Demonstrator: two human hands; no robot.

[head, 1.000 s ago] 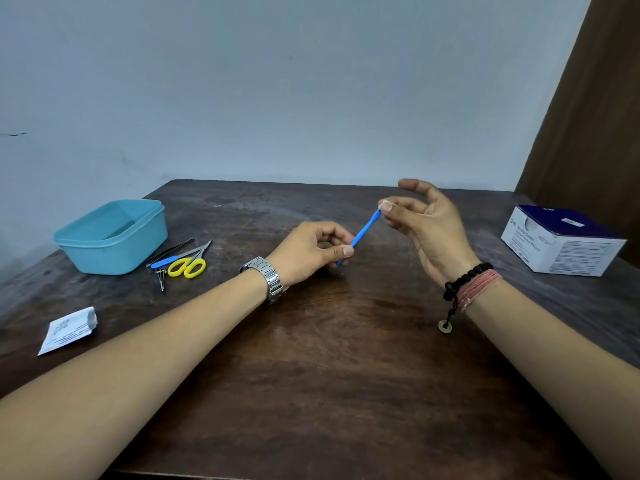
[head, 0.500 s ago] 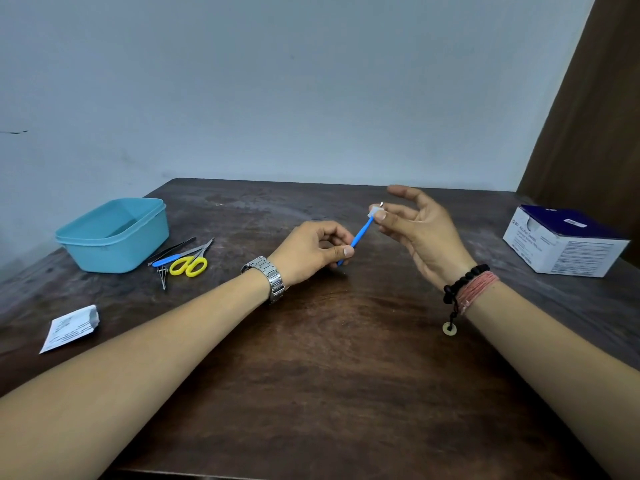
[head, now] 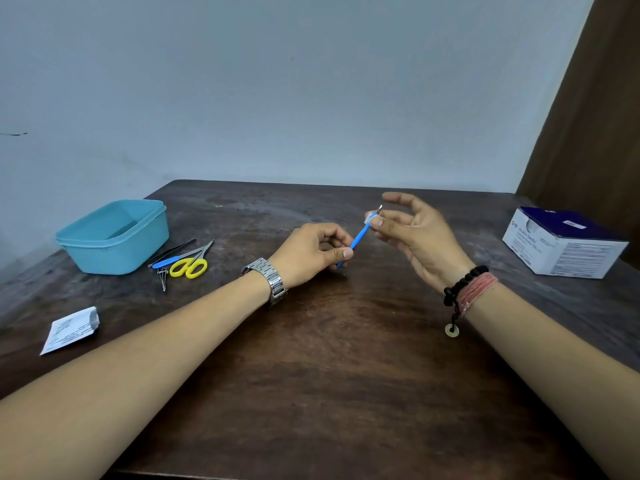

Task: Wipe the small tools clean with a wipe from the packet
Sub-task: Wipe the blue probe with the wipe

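The left hand (head: 311, 252) pinches the lower end of a blue tool (head: 358, 237), held tilted above the middle of the table (head: 311, 375). The right hand (head: 415, 237) pinches a small white wipe (head: 370, 216) around the tool's upper end, other fingers spread; the metal tip (head: 380, 208) shows above it. Near the table's left edge lie more tools: scissors (head: 189, 265), tweezers (head: 172, 251), beside a tub (head: 114, 233). A torn packet (head: 71, 329) lies nearer.

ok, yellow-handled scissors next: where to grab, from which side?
Pinch the yellow scissors by the loops, coming from above on the near side. The loops face the person; the blades point away, beside the blue tool and tweezers.
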